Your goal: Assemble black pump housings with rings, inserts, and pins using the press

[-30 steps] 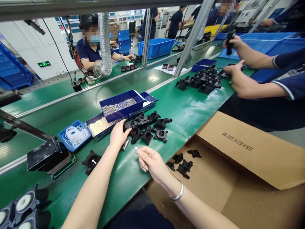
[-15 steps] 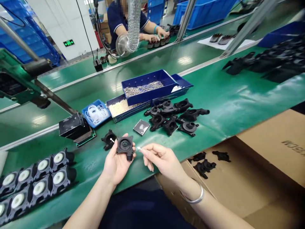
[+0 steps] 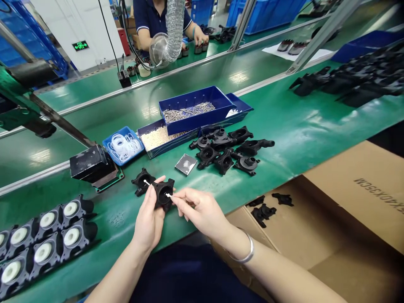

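A black plastic housing (image 3: 163,190) is gripped by my left hand (image 3: 147,223), its round hollow facing up. My right hand (image 3: 197,209) pinches a small white part (image 3: 168,195) at the hollow of that housing. Just left of the held piece, another black housing (image 3: 141,179) lies on the green table, with a thin white piece standing in it. Beyond my right hand rests a small square plate (image 3: 186,164), and beside it is a cluster of black housings (image 3: 224,162).
Blue trays hold metal pins (image 3: 189,112), cream pieces (image 3: 158,136) and white rings (image 3: 123,146). Housings with white discs (image 3: 42,252) line the left. A cardboard box (image 3: 309,227) is at the right. Across the table, a person's hand (image 3: 200,35) touches parts.
My right hand has brought the white part leftward to the housing. My left hand has tilted the housing so its deeper hollow shows. The view has shifted slightly.
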Demonstrator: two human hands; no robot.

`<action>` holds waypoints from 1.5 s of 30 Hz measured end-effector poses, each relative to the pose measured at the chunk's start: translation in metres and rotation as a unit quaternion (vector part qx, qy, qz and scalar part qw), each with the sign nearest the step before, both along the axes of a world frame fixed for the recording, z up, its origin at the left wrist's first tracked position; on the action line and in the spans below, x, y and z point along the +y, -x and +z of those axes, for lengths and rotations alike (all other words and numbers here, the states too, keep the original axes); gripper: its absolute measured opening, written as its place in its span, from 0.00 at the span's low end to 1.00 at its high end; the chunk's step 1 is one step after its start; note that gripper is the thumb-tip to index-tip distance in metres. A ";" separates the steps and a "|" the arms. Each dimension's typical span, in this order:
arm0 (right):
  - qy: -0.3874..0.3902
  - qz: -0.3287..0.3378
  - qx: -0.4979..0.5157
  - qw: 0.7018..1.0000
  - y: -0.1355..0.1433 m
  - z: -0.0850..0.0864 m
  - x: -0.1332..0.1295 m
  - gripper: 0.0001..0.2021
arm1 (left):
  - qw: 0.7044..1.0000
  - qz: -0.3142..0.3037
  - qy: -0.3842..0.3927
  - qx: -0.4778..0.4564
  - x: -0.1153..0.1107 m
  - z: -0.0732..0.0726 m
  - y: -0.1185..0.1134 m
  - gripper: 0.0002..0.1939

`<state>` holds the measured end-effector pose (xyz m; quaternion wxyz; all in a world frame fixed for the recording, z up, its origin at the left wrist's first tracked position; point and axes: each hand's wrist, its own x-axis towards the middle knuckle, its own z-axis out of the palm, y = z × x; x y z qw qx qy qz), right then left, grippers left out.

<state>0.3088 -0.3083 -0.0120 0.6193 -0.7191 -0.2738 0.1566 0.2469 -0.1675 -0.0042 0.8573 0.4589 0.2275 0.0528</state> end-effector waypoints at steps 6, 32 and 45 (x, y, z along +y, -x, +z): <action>0.020 -0.004 -0.054 0.998 0.000 0.001 0.001 0.13 | 0.993 -0.029 -0.114 -0.008 0.003 -0.005 0.004 0.22; 0.059 0.005 -0.202 0.978 -0.013 -0.014 0.008 0.11 | 0.902 -0.112 -0.416 -0.017 0.014 0.000 -0.008 0.23; 0.044 -0.147 -0.058 0.987 -0.064 -0.008 -0.057 0.13 | 0.582 -0.161 -0.780 -0.165 0.012 0.020 -0.125 0.26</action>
